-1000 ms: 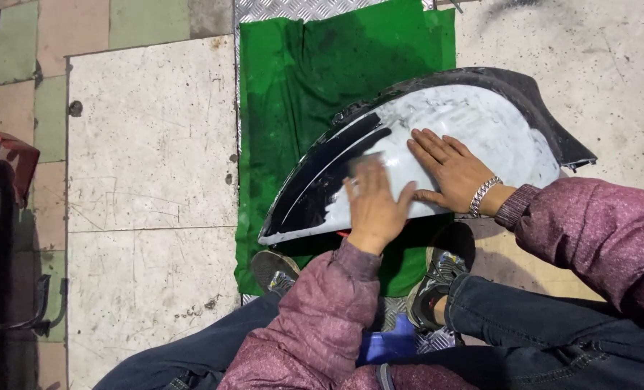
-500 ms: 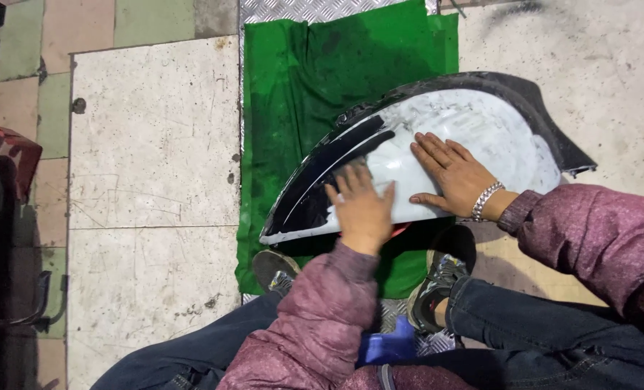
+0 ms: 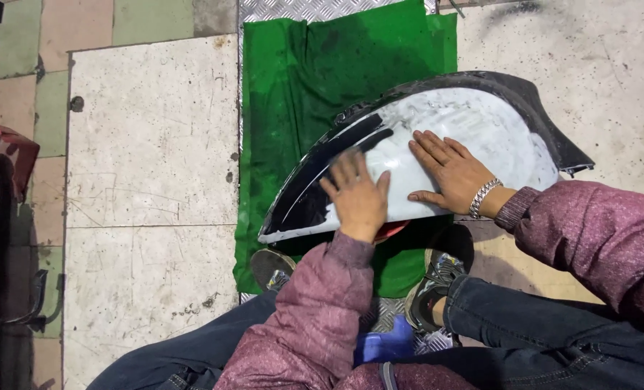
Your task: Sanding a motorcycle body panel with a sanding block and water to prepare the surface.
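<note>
At frame centre, left hand [image 3: 358,198] has slid leftward, flat and open on the white-coated fender panel [image 3: 473,119]; right hand [image 3: 452,170] stays flat, gripping nothing.

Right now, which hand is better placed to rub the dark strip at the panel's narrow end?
Left. The left hand lies beside the dark strip; the right hand rests further along the panel.

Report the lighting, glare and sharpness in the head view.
Head view: even, soft light; the white-coated panel reads bright without blown glare; its black edge gives a faint sheen. Soft shadow lies under the panel on the green cloth. Left hand and right hand are fairly sharp; the far left edge falls dark.
</note>
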